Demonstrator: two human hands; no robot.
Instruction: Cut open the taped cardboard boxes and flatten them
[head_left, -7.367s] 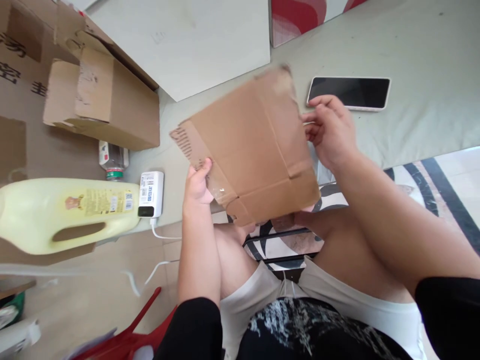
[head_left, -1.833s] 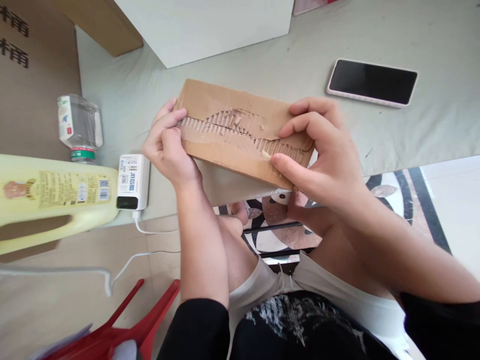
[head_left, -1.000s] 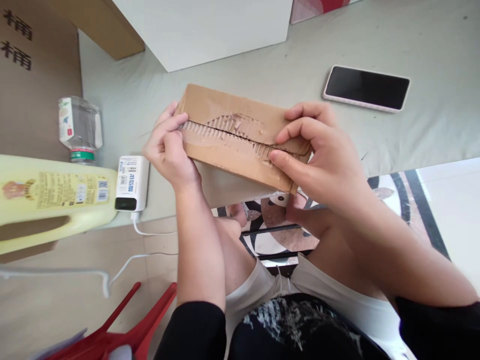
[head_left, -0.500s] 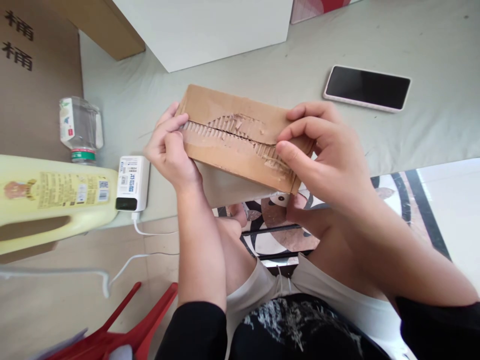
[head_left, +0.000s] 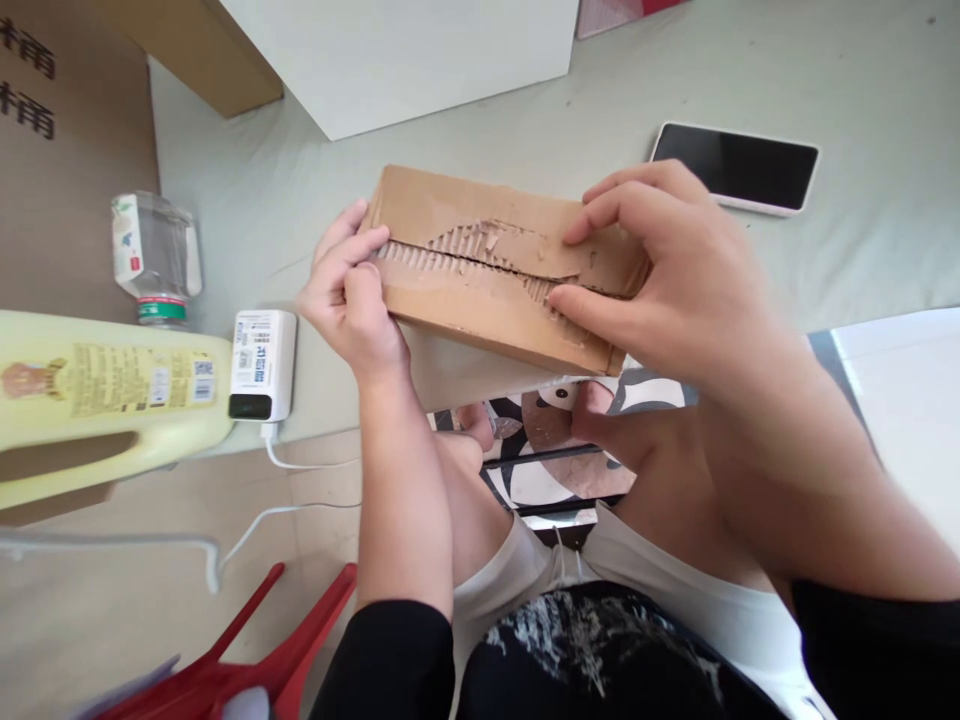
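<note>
A small brown cardboard box (head_left: 465,285) is held tilted over the front edge of the table. Along its top runs a seam between two flaps, with the paper torn away and the ridged inner layer bare. My left hand (head_left: 352,290) is closed on the box's left end, fingertips bent over the edge. At the right end, my right hand (head_left: 660,265) grips the box, thumb on the near flap and fingers on the far one. The seam gapes slightly close to that hand. What is inside the box cannot be seen.
A phone (head_left: 739,165) lies on the table (head_left: 862,250) beyond my right hand. At left are a clear bottle (head_left: 161,255), a white power bank (head_left: 262,365) with a cable, and a yellow jug (head_left: 112,390). A white box (head_left: 420,60) stands behind; below is a red stool (head_left: 277,660).
My right hand has shifted, and its thumb and fingers are wider apart on the flaps. The box has tipped a little, showing more of its near side, and the seam's right end has parted slightly.
</note>
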